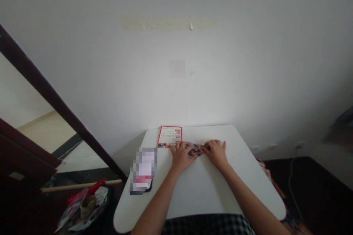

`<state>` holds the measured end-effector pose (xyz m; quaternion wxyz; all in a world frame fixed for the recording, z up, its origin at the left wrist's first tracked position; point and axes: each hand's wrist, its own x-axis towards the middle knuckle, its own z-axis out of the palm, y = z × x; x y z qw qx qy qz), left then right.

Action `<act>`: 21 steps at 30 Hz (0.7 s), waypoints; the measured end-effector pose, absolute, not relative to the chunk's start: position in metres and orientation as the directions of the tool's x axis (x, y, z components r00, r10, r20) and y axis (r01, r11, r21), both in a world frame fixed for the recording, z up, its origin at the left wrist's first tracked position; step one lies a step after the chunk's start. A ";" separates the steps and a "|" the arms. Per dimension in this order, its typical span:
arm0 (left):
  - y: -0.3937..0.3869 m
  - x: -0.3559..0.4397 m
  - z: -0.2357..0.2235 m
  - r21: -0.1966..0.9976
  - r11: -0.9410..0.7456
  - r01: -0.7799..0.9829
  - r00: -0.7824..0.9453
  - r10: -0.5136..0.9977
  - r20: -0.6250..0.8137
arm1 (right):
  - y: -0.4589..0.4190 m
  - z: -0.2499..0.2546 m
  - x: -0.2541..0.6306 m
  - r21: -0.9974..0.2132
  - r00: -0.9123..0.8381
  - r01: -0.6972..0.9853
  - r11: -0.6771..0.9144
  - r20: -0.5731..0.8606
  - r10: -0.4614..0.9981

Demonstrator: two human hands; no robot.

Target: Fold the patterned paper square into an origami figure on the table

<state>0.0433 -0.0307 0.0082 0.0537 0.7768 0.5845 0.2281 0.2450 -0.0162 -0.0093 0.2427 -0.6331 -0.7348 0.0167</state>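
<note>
Near the far edge of the white rounded surface point(201, 191), the left hand point(182, 156) and right hand point(216, 153) sat close together, clamped on a multicoloured folded paper strip point(196, 149), just beside a red-bordered white card point(170, 136).

The room is dim overall, with soft, flat light. The brightest patch sits low on the white wall point(176, 110), just above the far edge of the counter point(209, 187), and fades upward into grey. No light source shows and no hard shadows fall, only faint shading around the left hand point(182, 156) and right hand point(216, 153). The floor point(311, 191) at right and the door frame point(41, 80) at left sink towards black. The wide lens bends lines near the edges, and everything looks slightly soft, with a coarse pixelated block point(143, 169) on the counter's left side.
</note>
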 end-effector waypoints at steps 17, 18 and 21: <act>-0.036 0.049 0.010 0.348 -0.266 0.899 0.164 0.941 0.296 | -0.014 -0.003 0.241 -0.316 -0.071 0.932 0.177 0.321 0.944; -0.036 0.048 0.009 0.350 -0.270 0.897 0.165 0.939 0.302 | -0.014 -0.002 0.241 -0.317 -0.071 0.932 0.178 0.321 0.944; -0.036 0.048 0.009 0.351 -0.278 0.894 0.167 0.934 0.315 | -0.014 -0.001 0.240 -0.314 -0.065 0.935 0.166 0.311 0.948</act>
